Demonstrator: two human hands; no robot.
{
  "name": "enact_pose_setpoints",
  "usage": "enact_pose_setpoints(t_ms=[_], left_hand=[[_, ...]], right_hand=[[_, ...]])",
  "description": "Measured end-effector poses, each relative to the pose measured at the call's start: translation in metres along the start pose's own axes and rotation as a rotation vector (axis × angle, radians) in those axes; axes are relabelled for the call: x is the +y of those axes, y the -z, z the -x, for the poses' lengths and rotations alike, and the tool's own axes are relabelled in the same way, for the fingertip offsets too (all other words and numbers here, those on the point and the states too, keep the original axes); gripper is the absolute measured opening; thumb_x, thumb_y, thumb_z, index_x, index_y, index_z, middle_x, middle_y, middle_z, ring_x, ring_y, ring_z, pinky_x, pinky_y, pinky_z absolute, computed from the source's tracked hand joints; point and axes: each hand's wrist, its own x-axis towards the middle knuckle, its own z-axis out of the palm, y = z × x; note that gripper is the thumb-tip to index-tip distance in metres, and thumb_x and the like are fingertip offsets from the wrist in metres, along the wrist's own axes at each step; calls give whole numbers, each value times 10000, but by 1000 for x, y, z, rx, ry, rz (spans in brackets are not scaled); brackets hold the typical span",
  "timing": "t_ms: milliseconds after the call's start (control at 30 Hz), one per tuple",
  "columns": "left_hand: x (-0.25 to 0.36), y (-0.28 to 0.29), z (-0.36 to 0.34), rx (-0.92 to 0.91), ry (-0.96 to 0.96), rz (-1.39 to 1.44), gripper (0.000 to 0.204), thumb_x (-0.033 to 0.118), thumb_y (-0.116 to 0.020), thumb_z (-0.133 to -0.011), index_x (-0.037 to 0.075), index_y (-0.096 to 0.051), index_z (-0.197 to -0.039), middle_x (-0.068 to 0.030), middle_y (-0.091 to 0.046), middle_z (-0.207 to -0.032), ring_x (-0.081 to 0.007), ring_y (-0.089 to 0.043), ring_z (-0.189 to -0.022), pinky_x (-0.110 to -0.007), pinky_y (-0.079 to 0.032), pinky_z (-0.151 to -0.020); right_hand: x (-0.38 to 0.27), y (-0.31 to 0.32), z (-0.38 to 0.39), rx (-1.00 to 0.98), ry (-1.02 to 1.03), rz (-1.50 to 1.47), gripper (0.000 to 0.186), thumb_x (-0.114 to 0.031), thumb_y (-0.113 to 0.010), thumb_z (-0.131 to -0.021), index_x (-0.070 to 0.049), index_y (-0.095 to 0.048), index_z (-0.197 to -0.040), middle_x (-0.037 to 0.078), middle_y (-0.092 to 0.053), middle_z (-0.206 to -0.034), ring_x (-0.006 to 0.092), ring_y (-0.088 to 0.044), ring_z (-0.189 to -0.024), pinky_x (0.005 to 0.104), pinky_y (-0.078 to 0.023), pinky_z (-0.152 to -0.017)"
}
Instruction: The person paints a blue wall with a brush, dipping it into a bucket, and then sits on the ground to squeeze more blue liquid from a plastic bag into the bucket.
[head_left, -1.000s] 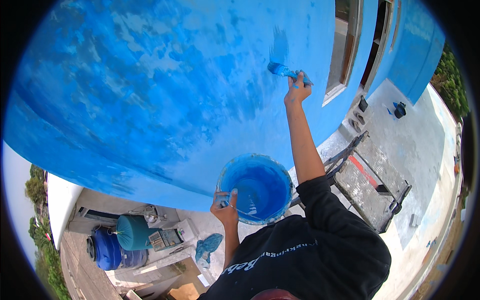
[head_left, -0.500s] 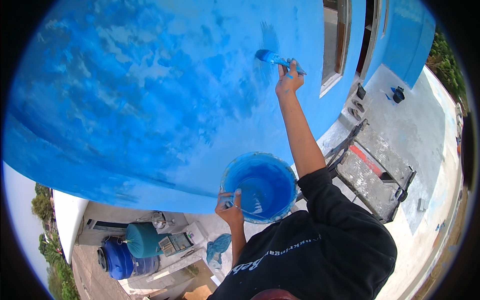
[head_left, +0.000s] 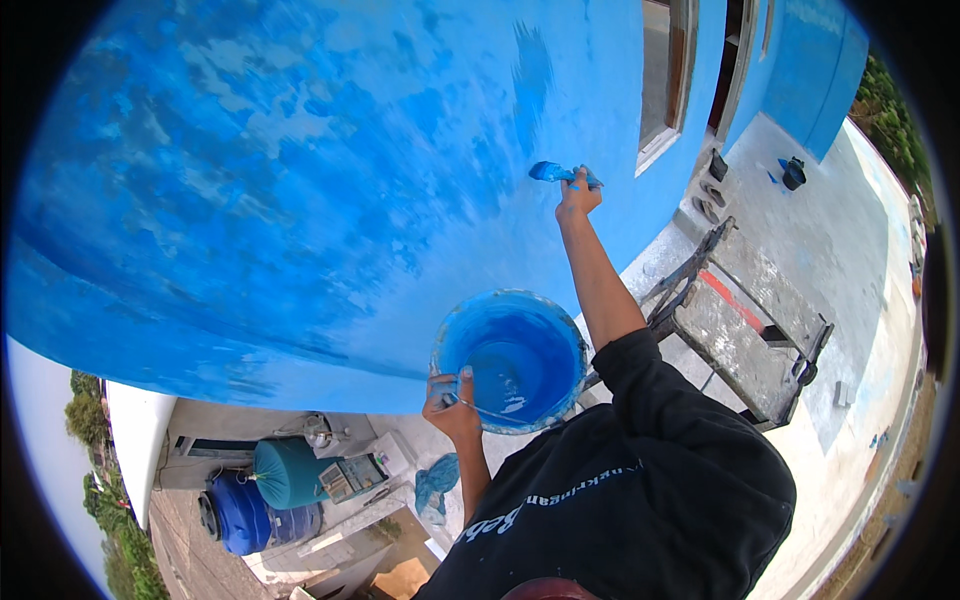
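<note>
My right hand (head_left: 578,196) is closed round the handle of a paintbrush (head_left: 550,172), its blue-loaded bristles pointing left at the wall. Above the brush, a darker streak of wet blue paint (head_left: 532,85) runs down the light blue wall (head_left: 590,90). At the rim of a paint bucket (head_left: 562,345), my left hand (head_left: 455,405) grips with the thumb inside and the fingers outside. Blue paint (head_left: 500,375) lies in the bottom and coats the inner sides. The wall's left part is mottled in darker and paler blue.
A window frame (head_left: 660,150) breaks the wall at the right. Beside me stands a paint-spattered metal-framed platform (head_left: 735,330). Farther off are sandals (head_left: 708,200) and a small black bucket (head_left: 794,175). A blue barrel (head_left: 238,515) and crumpled blue cloth (head_left: 436,485) lie lower left.
My right hand has drawn the brush downward, and the dark streak above it is longer and fuller. The bucket in my left hand has shifted slightly up and left in view.
</note>
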Motion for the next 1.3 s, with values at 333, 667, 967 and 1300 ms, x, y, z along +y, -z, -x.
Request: enact_pose_setpoints(t_ms=[333, 667, 967, 1300], left_hand=[[-7, 15, 7, 36, 54, -49, 298, 158, -802, -814, -7, -595, -679, 10, -564, -749, -37, -371, -570, -235, -271, -513], [-15, 28, 4, 35, 49, -103, 264, 174, -797, -823, 18, -601, -740, 24, -532, -626, -29, -396, -559, -221, -297, -515], [-23, 37, 2, 4, 115, -146, 266, 116, -788, -816, 16, -583, -680, 19, -548, -677, -41, -405, -581, -236, -297, -536], [-21, 28, -3, -36, 139, -105, 352, 117, -812, -782, 1, -536, -597, -34, -583, -772, -51, -363, -564, -260, -273, -524]], right_hand=[[-49, -25, 14, -367, -12, -338, 372, -116, -600, -965, 74, -476, -1260, 182, -546, -1177, 329, -621, -1074, 457, -570, -946], [87, 123, -38, 187, -21, 19, 340, -118, -599, -967, 49, -540, -1257, 189, -599, -1202, 287, -628, -1066, 428, -560, -922], [57, 73, -21, -45, 2, -87, 424, -150, -604, -968, 71, -490, -1312, 194, -562, -1268, 290, -627, -1074, 401, -552, -939], [85, 121, -53, 165, 2, -2, 406, -159, -608, -968, 77, -504, -1282, 191, -581, -1212, 292, -625, -1074, 406, -562, -925]])
